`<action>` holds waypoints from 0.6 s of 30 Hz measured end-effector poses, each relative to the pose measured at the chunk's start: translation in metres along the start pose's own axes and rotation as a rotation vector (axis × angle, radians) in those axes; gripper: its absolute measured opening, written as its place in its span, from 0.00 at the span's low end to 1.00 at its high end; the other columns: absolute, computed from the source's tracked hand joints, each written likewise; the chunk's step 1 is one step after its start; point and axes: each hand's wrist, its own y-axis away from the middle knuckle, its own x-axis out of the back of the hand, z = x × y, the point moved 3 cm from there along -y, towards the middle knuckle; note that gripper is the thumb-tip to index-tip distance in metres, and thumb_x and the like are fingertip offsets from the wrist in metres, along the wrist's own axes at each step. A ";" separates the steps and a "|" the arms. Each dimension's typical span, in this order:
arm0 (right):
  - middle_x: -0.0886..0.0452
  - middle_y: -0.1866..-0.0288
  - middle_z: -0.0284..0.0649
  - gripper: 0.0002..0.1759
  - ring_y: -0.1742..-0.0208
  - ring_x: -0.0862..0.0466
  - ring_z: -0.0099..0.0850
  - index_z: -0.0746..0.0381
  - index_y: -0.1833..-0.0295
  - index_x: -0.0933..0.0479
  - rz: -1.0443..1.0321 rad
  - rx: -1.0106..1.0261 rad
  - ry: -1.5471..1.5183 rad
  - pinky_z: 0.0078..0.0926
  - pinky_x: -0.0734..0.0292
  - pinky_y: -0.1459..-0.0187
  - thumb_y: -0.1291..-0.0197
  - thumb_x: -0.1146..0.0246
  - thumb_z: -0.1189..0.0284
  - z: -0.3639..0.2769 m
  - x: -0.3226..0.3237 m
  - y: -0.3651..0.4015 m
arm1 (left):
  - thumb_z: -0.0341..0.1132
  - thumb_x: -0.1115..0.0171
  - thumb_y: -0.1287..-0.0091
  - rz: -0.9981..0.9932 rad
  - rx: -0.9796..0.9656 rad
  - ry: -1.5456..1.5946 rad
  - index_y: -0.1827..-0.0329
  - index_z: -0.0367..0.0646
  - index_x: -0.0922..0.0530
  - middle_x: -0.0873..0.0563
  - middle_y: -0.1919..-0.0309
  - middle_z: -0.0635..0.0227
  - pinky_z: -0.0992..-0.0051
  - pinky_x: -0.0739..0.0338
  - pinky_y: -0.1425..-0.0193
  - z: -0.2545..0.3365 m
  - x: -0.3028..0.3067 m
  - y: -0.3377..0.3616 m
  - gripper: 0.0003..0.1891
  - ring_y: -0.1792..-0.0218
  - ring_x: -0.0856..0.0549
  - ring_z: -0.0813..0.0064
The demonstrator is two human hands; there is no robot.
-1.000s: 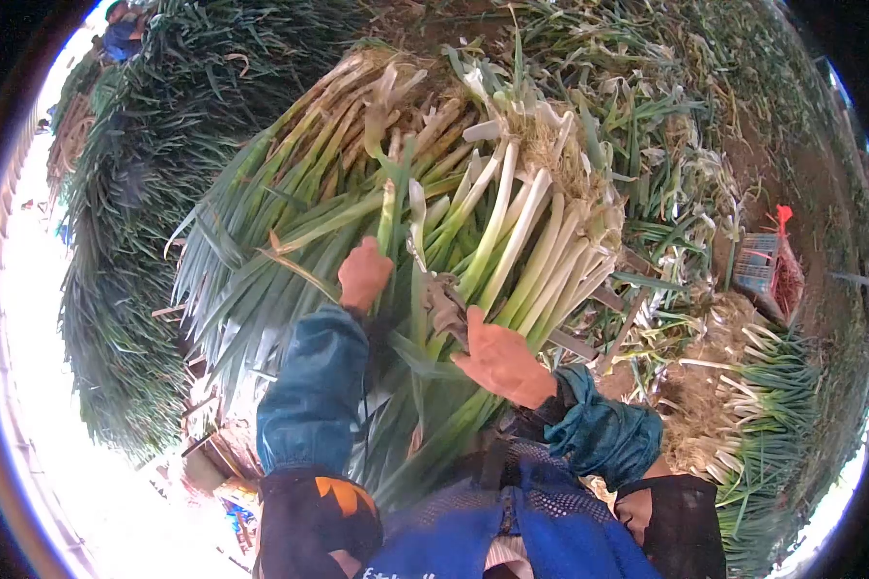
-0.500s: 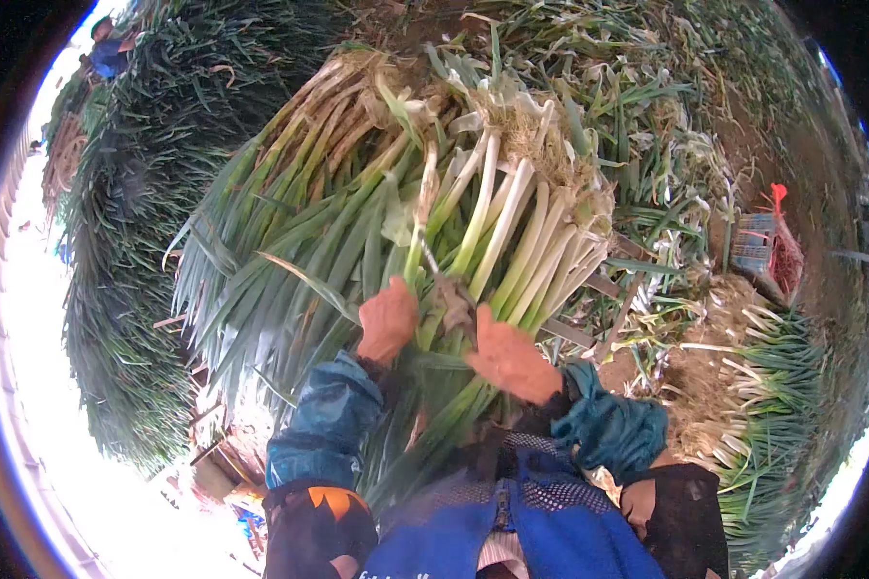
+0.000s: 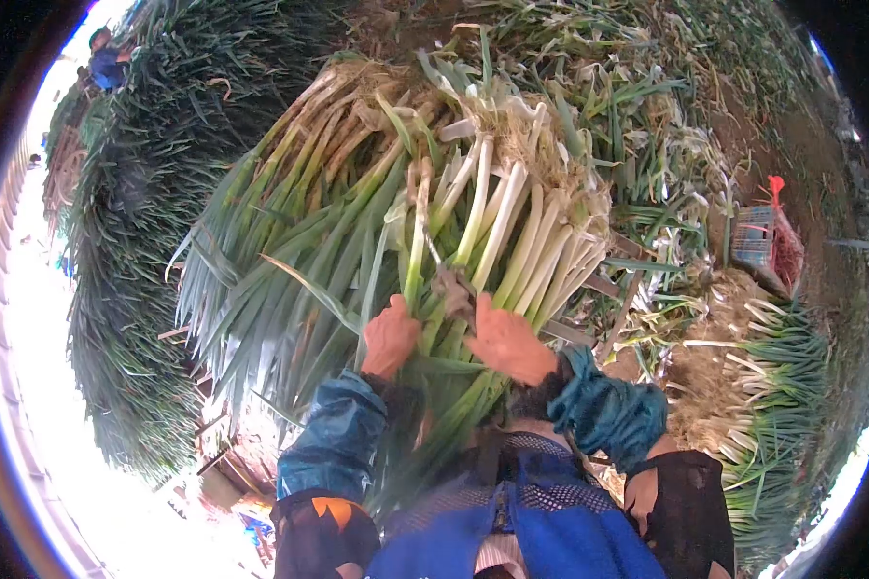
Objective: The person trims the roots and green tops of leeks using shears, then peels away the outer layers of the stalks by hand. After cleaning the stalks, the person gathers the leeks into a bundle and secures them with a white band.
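Note:
My left hand (image 3: 392, 338) is closed around the green part of a long green onion (image 3: 417, 232), whose pale root end points up and away from me. Just to the right, my right hand (image 3: 514, 340) is curled at a tool wrapped in brown cloth (image 3: 454, 292). From the wrapping, a thin metal tip (image 3: 433, 249) reaches up beside the onion's stalk. Under and around both hands lies a heap of green onions: cleaned white stalks (image 3: 497, 207) on the right, browner unpeeled ones (image 3: 333, 121) on the left. My right fingers partly hide the tool's lower end.
A tall bank of green onion leaves (image 3: 135, 261) runs along the left. Stripped leaves (image 3: 647, 125) litter the ground at the back right. On the right are a red net bag (image 3: 787, 253) and more laid-out onions (image 3: 782, 415). A person (image 3: 106, 63) is at the far left.
My left hand and the onion in it have come slightly toward me. The loose pale skin beside the stalk has shifted. My right hand and the tool have barely moved.

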 end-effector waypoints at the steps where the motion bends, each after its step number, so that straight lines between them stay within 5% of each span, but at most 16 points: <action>1: 0.26 0.75 0.53 0.30 0.71 0.22 0.54 0.75 0.50 0.41 0.031 -0.002 0.003 0.48 0.28 0.70 0.46 0.41 0.62 0.004 -0.001 -0.014 | 0.36 0.47 0.44 -0.012 -0.002 0.000 0.59 0.39 0.34 0.17 0.64 0.46 0.52 0.28 0.58 0.000 0.000 0.000 0.13 0.60 0.17 0.45; 8: 0.22 0.73 0.57 0.19 0.70 0.19 0.55 0.74 0.56 0.38 0.064 -0.153 0.073 0.49 0.25 0.66 0.48 0.43 0.71 0.027 -0.005 -0.074 | 0.37 0.48 0.43 -0.026 0.003 0.008 0.60 0.39 0.34 0.17 0.64 0.46 0.52 0.27 0.58 -0.001 0.000 -0.001 0.13 0.60 0.18 0.45; 11: 0.24 0.75 0.57 0.24 0.69 0.21 0.56 0.71 0.58 0.40 0.003 -0.064 0.012 0.49 0.27 0.69 0.48 0.42 0.63 0.009 0.009 -0.052 | 0.37 0.49 0.43 -0.021 -0.022 0.023 0.60 0.39 0.34 0.17 0.64 0.46 0.52 0.27 0.58 -0.004 -0.002 0.000 0.13 0.60 0.18 0.44; 18: 0.22 0.71 0.58 0.20 0.67 0.19 0.54 0.75 0.57 0.37 -0.149 -0.095 0.049 0.47 0.24 0.65 0.48 0.42 0.69 -0.006 0.017 -0.010 | 0.35 0.49 0.43 -0.046 -0.022 0.063 0.59 0.39 0.34 0.17 0.64 0.45 0.51 0.28 0.56 -0.005 -0.006 -0.004 0.12 0.60 0.18 0.44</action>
